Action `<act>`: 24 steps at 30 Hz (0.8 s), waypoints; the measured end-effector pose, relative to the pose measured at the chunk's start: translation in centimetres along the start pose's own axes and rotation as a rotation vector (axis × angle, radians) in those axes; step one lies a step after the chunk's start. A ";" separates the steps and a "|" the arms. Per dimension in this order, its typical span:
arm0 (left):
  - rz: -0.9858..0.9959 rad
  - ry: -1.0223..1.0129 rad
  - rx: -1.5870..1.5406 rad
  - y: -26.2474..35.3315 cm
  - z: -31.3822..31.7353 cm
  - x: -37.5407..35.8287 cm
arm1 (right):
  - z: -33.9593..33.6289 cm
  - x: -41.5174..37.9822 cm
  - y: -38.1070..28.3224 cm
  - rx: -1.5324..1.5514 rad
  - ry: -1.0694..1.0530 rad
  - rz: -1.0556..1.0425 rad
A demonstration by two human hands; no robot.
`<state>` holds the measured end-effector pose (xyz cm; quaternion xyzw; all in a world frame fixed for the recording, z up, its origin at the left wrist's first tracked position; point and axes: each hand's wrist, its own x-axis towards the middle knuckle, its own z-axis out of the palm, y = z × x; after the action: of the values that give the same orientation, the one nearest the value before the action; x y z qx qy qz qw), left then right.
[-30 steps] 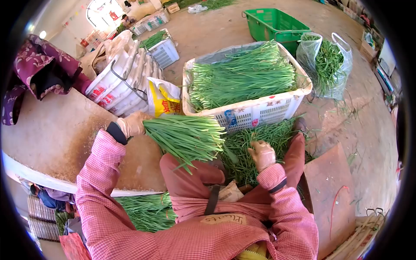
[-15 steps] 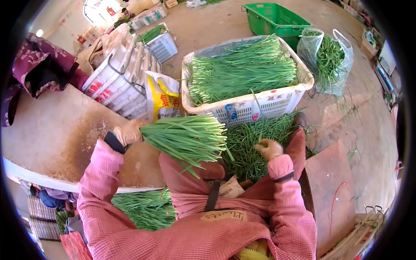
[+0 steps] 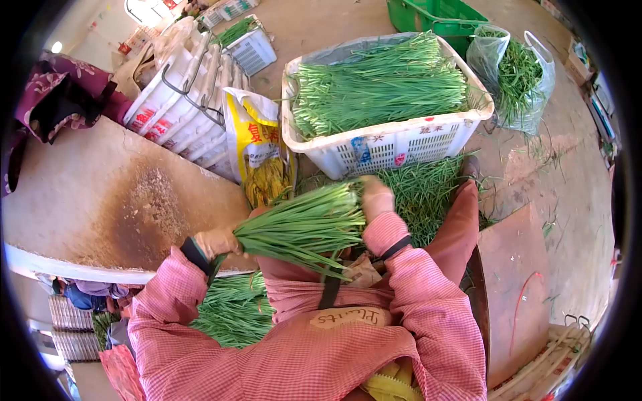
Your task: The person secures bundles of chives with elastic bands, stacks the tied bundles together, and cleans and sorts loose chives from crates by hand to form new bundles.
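A thick bunch of garlic chives lies level above my lap, its pale stem ends pointing right. My left hand is wrapped round the leafy end of it. Right at the stem ends is my right hand, smeared by motion; its fingers are partly hidden, and I cannot tell whether they grip any stems. Beyond the bunch stands a white plastic crate filled with neatly laid garlic chives. Loose green trimmings cover the floor between my legs and the crate.
Left is a stained board, with a yellow-white sack and stacked white crates behind it. More chives lie below my left arm. A green tub and a plastic bag of greens stand back right.
My right hand has come up and left from above the trimmings to the bunch's stem ends. My left hand, still holding the bunch, has moved slightly right and nearer to me.
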<state>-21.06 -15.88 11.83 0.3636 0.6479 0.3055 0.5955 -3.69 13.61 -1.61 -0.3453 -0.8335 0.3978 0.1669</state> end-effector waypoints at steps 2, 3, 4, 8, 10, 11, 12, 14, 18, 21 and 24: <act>-0.204 0.088 -0.057 -1.7 1.3 -3.2 | 0.6 2.4 9.8 0.695 -0.147 0.404; -0.410 0.167 -0.104 -2.3 2.3 -4.7 | 1.3 2.7 11.8 1.042 -0.224 0.617; -0.453 0.267 -0.243 -1.9 4.2 -5.5 | 0.7 1.8 10.6 1.041 -0.240 0.627; -0.410 0.425 -0.358 -6.5 9.5 -6.4 | -2.5 -2.2 0.1 0.825 -0.955 0.402; -0.376 0.578 -0.277 -7.3 12.3 -5.6 | 0.9 -3.4 -1.7 0.358 -1.114 0.126; -0.349 0.673 -0.238 -7.4 13.8 -5.3 | 2.9 -4.6 -2.4 0.131 -0.853 -0.070; -0.242 0.694 -0.392 -8.7 14.9 -5.3 | 3.6 -4.8 -2.4 0.261 -0.781 -0.052; -0.258 0.708 -0.397 -12.2 17.2 -5.6 | 4.6 -4.5 -1.5 0.532 -0.657 0.023; -0.109 0.745 -0.726 -11.3 19.8 -4.0 | 1.5 -2.4 2.2 1.230 -0.348 0.621; -0.091 0.731 -0.879 -10.9 20.4 -3.6 | -0.7 -2.7 3.4 1.182 -0.248 0.625; -0.090 0.704 -0.948 -10.8 20.8 -4.0 | -1.9 -3.5 3.1 1.046 -0.316 0.463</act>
<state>-1.48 -25.96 2.90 -0.0932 0.6142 0.6384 0.4545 1.24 13.60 -2.86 -0.3267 -0.4446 0.8283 0.0978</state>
